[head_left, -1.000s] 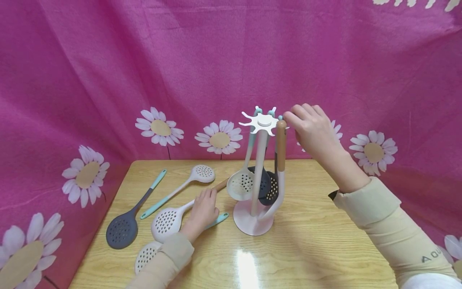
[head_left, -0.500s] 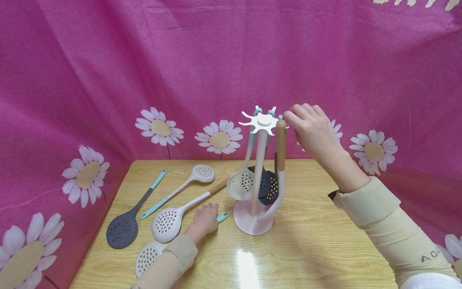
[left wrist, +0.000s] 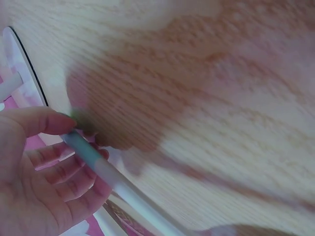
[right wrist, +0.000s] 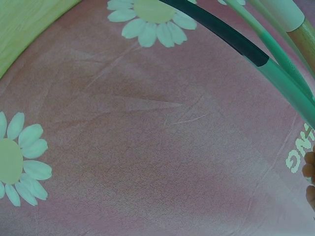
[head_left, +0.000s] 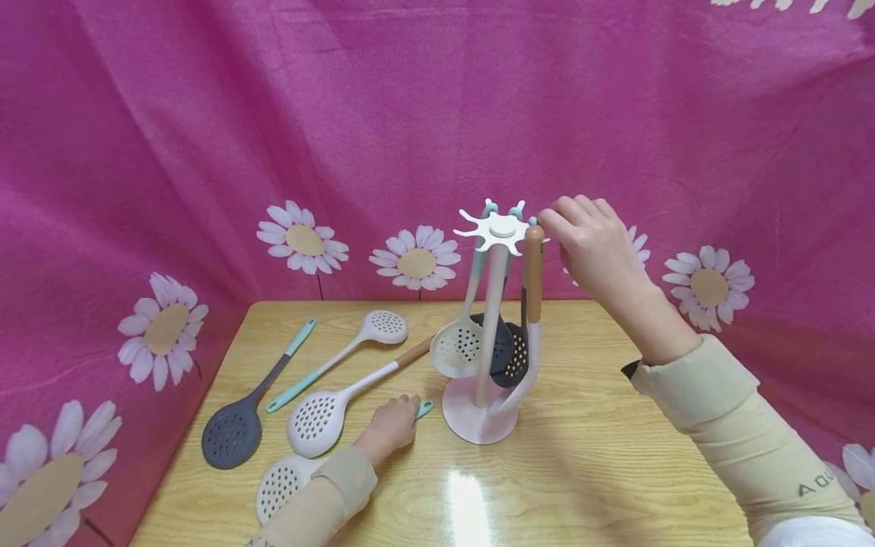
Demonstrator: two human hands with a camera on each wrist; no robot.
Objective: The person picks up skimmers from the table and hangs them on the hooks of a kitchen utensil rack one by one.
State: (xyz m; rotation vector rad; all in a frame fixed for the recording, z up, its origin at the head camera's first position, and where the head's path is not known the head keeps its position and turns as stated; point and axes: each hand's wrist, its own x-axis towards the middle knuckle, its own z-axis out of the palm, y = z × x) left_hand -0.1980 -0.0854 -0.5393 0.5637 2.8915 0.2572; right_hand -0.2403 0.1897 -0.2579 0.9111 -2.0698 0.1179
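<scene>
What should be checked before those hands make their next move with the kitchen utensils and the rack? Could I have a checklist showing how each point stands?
1. Left hand has the teal handle between thumb and fingers: ok.
2. Handle lifted off the table: cannot tell.
3. Rack upright, base on the table: ok.
4. A bare hook available: ok, on the side toward the left hand.
5. Right hand firmly gripping something at the rack's top: cannot tell, fingertips hidden.
</scene>
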